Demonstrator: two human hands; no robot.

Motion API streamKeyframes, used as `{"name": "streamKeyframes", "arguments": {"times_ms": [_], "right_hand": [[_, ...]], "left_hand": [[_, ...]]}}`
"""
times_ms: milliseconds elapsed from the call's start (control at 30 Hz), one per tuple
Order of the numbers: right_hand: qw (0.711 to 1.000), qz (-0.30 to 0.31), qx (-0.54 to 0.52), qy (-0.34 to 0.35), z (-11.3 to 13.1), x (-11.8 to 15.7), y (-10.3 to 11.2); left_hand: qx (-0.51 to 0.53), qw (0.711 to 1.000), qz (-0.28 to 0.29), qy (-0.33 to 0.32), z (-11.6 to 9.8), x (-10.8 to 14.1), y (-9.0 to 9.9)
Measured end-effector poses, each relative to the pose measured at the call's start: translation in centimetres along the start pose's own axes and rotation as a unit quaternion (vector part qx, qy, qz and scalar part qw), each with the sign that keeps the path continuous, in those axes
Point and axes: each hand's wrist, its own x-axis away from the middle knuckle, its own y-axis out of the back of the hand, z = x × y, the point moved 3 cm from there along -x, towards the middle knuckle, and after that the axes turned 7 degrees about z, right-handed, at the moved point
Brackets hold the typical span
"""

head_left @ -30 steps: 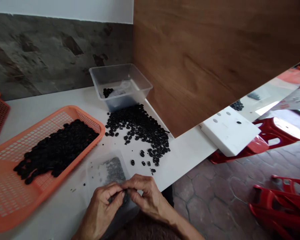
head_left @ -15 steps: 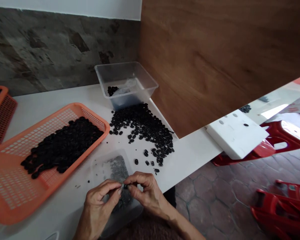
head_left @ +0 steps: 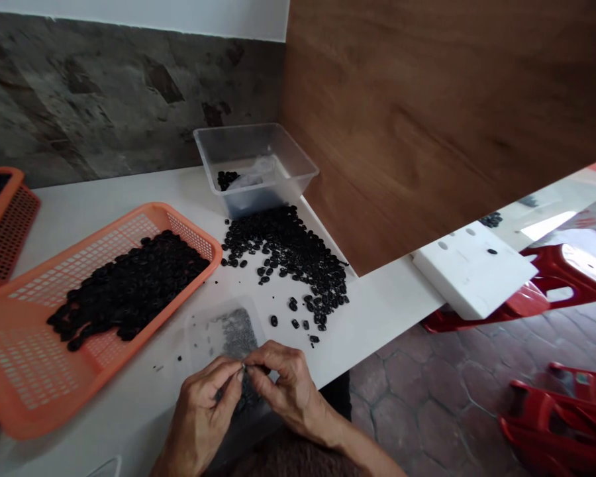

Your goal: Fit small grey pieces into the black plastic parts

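My left hand (head_left: 206,404) and my right hand (head_left: 288,387) meet fingertip to fingertip above a shallow clear tray (head_left: 201,324) holding tiny grey and dark bits. Both hands are pinched on something too small to make out between the fingertips. Beyond them a loose pile of small black oval pieces (head_left: 298,252) spreads over the white table (head_left: 372,311). To the left, an orange perforated basket (head_left: 34,411) holds a heap of black pieces (head_left: 134,285).
Behind the pile stands a clear plastic bin (head_left: 258,199) with black pieces and a plastic bag. A brown wooden panel (head_left: 427,119) rises at the right. Another orange basket (head_left: 10,232) is far left. A white block (head_left: 477,271) and red stools (head_left: 551,424) are at right.
The view has shifted slightly, moving the table items a little to the right in the picture. My hands stay together, and a dark piece seen at my right fingertips earlier is now hidden.
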Motion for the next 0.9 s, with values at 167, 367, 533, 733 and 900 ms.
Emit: {"name": "streamKeyframes", "arguments": {"times_ms": [167, 367, 533, 733, 900], "right_hand": [[0.995, 0.034, 0.091, 0.037, 0.0, 0.0, -0.3], [0.984, 0.030, 0.163, 0.071, -0.2, -0.2, -0.7], [0.993, -0.043, 0.109, 0.011, -1.9, -0.3, -1.1], [0.995, -0.050, 0.084, 0.034, -1.6, -0.5, -1.2], [0.996, -0.033, 0.088, -0.006, -1.9, -0.3, -1.4]], "left_hand": [[0.110, 0.991, 0.012, 0.077, 0.9, -0.3, -0.3], [0.136, 0.984, -0.054, 0.101, 1.8, -0.3, -1.2], [0.062, 0.982, -0.158, 0.079, 1.9, 0.2, -1.2], [0.057, 0.992, -0.106, 0.048, 1.7, -0.3, -1.2], [-0.099, 0.982, -0.155, -0.050, 0.5, 0.3, -1.1]]}}
